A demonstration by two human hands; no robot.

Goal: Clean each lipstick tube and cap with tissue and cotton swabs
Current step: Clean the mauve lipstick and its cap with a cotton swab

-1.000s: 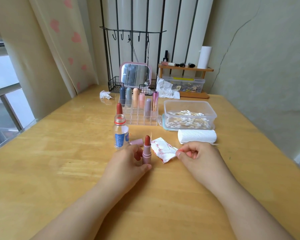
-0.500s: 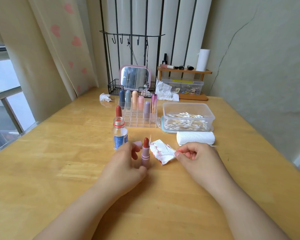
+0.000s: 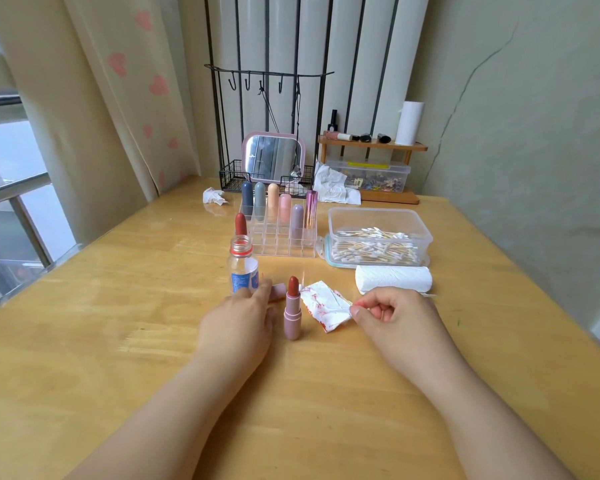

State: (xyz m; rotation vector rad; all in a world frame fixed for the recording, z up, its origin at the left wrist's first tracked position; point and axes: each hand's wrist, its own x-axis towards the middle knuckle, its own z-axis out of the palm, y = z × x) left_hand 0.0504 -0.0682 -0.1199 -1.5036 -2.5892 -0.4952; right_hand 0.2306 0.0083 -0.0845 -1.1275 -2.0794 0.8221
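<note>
Near the middle of the frame, an uncapped lipstick [image 3: 292,309] stands upright on the wooden table [image 3: 118,323], its mauve tube free of both hands and its red bullet exposed. Just left of it the left hand [image 3: 238,325] lies palm down with fingers extended, the fingertips reaching a mauve cap [image 3: 277,292] lying on its side; most of the cap is hidden behind the fingers, so contact cannot be confirmed. Right of the lipstick, the right hand [image 3: 392,315] has its fingers curled, thumb and forefinger pinching the corner of a red-stained tissue [image 3: 324,306] that rests on the table; a thin stick seems to poke out by the thumb, too small to identify. Behind the left hand stands a small open bottle [image 3: 242,268], its lower part cut off by the fingers. Farther up, a clear organizer [image 3: 281,237] holds 6 capped lipsticks, and 1 more red bullet [image 3: 240,224] rises behind the bottle, its base hidden. Right of centre sit a clear box of cotton swabs [image 3: 378,237] and a white tissue roll [image 3: 394,278].
</note>
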